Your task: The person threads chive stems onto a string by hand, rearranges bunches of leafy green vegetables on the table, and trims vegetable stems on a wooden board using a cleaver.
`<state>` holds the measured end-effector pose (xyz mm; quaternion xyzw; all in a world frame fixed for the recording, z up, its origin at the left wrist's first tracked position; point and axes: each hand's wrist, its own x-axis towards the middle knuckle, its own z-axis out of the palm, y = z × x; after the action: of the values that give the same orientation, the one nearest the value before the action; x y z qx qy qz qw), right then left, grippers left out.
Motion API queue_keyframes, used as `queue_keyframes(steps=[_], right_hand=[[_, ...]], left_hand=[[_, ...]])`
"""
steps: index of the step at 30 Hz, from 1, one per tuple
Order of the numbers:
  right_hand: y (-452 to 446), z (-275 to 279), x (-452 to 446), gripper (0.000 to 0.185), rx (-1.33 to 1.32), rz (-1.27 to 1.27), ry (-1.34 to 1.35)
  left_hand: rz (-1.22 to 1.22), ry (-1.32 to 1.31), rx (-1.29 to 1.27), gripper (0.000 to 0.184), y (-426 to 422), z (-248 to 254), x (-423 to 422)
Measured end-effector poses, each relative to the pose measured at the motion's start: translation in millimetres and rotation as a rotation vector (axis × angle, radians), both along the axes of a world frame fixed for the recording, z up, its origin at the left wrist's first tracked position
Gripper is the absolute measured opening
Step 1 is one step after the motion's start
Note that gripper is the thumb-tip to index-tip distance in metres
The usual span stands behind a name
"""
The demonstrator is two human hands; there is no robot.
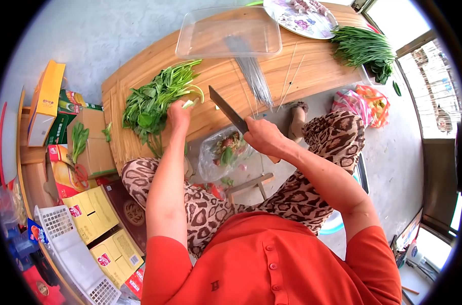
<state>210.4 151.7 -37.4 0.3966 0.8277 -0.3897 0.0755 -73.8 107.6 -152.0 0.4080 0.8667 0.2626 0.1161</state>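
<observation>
My right hand (pixel 264 135) is wrapped round the handle of a kitchen knife (pixel 228 109), whose broad dark blade points up and left over the table's near edge. At the heap of leafy greens (pixel 152 101), my left hand (pixel 178 116) is closed on a leafy green stem, with a pale cut end (pixel 189 103) showing at the fingertips. A small pale piece lies on the wood between hand and blade. Below the table edge, between my knees, hangs or stands a clear plastic bag (pixel 223 152) with vegetable scraps in it.
On the wooden table (pixel 210 76) are a clear plastic tub (pixel 228 33), metal skewers (pixel 254 76), a few thin sticks, a flowered plate (pixel 302 20) with meat, and a bunch of chives (pixel 363 51). Boxes (pixel 91 213) crowd the left; plastic bags (pixel 365 104) lie right.
</observation>
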Motion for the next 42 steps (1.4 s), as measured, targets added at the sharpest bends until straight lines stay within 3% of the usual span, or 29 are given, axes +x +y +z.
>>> queue_keyframes(steps=[6, 10, 24, 38, 42], right_hand=[[-8.1, -1.4, -3.5, 0.022, -0.033, 0.065, 0.043], [-13.4, -3.2, -7.7, 0.023, -0.008, 0.122, 0.007], [-21.4, 6.4, -19.6, 0.021, -0.037, 0.132, -0.136], [-21.9, 2.0, -23.4, 0.02, 0.019, 0.127, -0.089], [-3.4, 1.0, -12.1, 0.022, 0.045, 0.027, -0.084]], left_hand=[[-0.032, -0.099, -0.121, 0.017, -23.1, 25.9, 32.3], [0.015, -0.233, -0.104, 0.021, -33.3, 10.8, 31.0], [0.052, -0.196, -0.056, 0.021, -31.4, 7.9, 37.5], [0.003, -0.141, -0.006, 0.019, -39.7, 5.3, 34.9], [0.178, -0.439, 0.132, 0.017, -40.6, 15.6, 10.1]])
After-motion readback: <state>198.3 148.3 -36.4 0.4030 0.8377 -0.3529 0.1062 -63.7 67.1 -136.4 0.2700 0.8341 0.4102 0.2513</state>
